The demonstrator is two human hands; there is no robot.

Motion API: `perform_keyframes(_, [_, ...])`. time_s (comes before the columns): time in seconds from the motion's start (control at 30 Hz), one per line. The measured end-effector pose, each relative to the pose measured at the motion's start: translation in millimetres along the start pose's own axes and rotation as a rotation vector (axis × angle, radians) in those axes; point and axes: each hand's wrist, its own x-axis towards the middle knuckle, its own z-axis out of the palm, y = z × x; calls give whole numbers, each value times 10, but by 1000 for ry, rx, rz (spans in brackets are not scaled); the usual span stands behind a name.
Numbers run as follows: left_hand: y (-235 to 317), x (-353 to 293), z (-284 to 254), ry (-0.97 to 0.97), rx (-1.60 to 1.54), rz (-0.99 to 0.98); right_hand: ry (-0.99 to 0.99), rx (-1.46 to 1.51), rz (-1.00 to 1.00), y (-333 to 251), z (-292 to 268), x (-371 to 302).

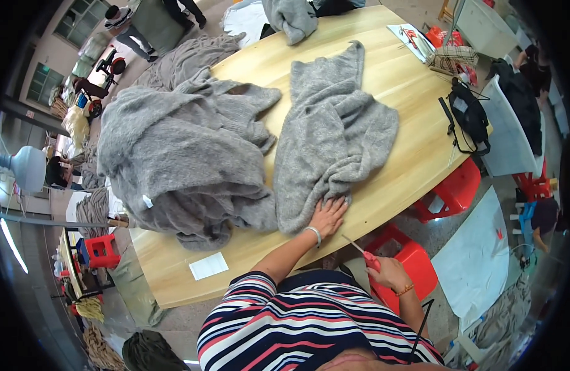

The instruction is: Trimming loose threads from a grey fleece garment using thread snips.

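A grey knitted garment [340,117] lies spread and rumpled on the wooden table [415,117]. My left hand [329,216] rests on its near edge, fingers stretched out flat on the knit. Just off the table's front edge, my right hand [390,273] is closed round a red-handled tool [371,261]. A thin metal blade sticks out from the handle toward the table; its exact kind is hard to make out. To the left, a large heap of similar grey garments [180,148] covers much of the table, a small white label showing on it.
A white paper slip [209,266] lies near the table's front left. Red stools [455,193] stand under the right edge. A black bag [469,114] lies at the table's right side, and another grey knit [291,18] at its far end. People [127,28] are in the background.
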Motion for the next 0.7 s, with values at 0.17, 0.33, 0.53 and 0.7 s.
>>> perform_keyframes(0.17, [-65,83,-22,-109,-16,-40,102,12,-52,5,-29,97])
perform_keyframes(0.33, [-95,122,-145,-18,-9,-90,222,42,139,-76,-257,212])
perform_keyframes(0.53, [-74,97,-81,16,-53,-50,147,99,80,-148,-273,262])
perform_keyframes(0.7, [-197,32,-158,60,-248,-18,87,91,-66,57,-97,290])
